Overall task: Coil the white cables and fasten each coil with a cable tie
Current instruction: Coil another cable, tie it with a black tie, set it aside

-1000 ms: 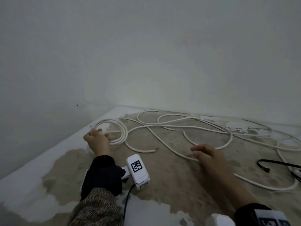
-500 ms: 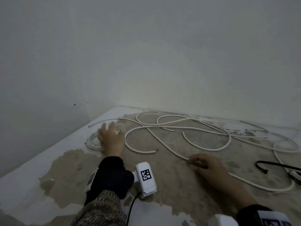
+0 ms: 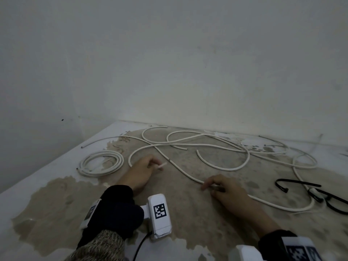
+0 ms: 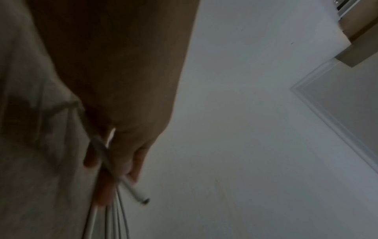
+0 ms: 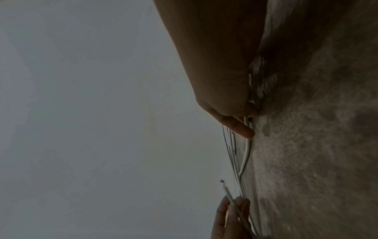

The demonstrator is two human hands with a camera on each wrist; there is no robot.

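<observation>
Patchy brown-and-white floor meets pale walls. Nearest, the right hand (image 3: 224, 189) pinches a loose cable (image 3: 180, 169) mid-run; the left hand (image 3: 140, 171) grips its free end. Beyond, by the left wall, lies a finished coil (image 3: 100, 162). Coiling the second cable starts; next, loop it evenly.

Everything sat relative to your left hand (image 3: 140, 173): the finished coil (image 3: 100, 164) lay just left of it on the floor (image 3: 188, 213), your right hand (image 3: 225, 189) was off to its right on a loose cable (image 3: 180, 170), the other cables (image 3: 207, 144) sprawled behind, and the cable ties (image 3: 299, 187) lay far right.
</observation>
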